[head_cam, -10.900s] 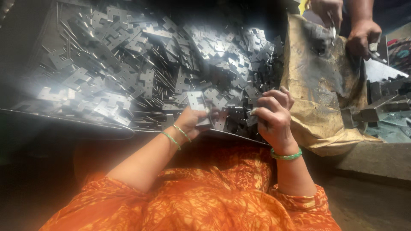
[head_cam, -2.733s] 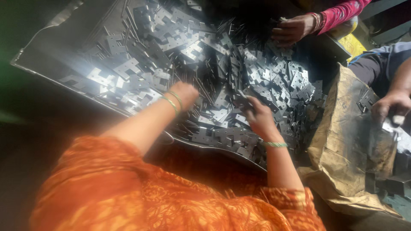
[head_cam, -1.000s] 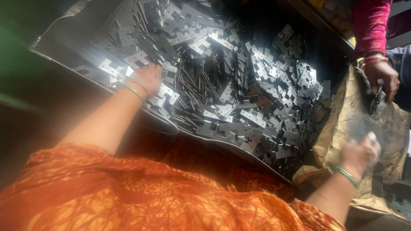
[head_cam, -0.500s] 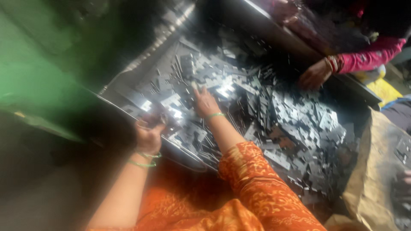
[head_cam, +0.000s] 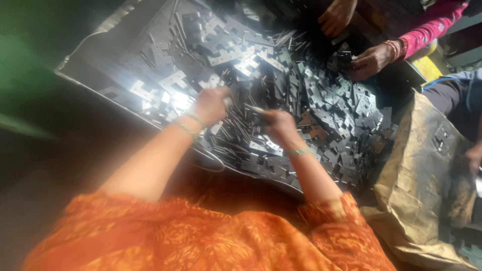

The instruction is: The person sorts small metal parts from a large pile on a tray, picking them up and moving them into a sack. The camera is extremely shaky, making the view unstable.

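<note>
A wide metal tray [head_cam: 95, 55] holds a heap of flat grey metal hinge plates [head_cam: 326, 100] and thin metal pins [head_cam: 231, 135]. My left hand [head_cam: 211, 104] rests low on the heap near its middle, fingers curled into the parts; what it grips is blurred. My right hand [head_cam: 279, 125] is just to the right of it, closed around a thin pin that sticks out to the left. Both wrists wear green bangles. My orange sleeves fill the bottom of the view.
Across the tray, another person in a pink sleeve has two hands [head_cam: 369, 60] in the parts at the top right. A brown sack [head_cam: 422, 175] lies at the right, with a third person's hand [head_cam: 472, 156] by it. A green wall [head_cam: 30, 75] is at the left.
The view has swung right. My left hand moved from the tray's near edge onto the heap, and my right hand now sits close beside it holding a pin.
</note>
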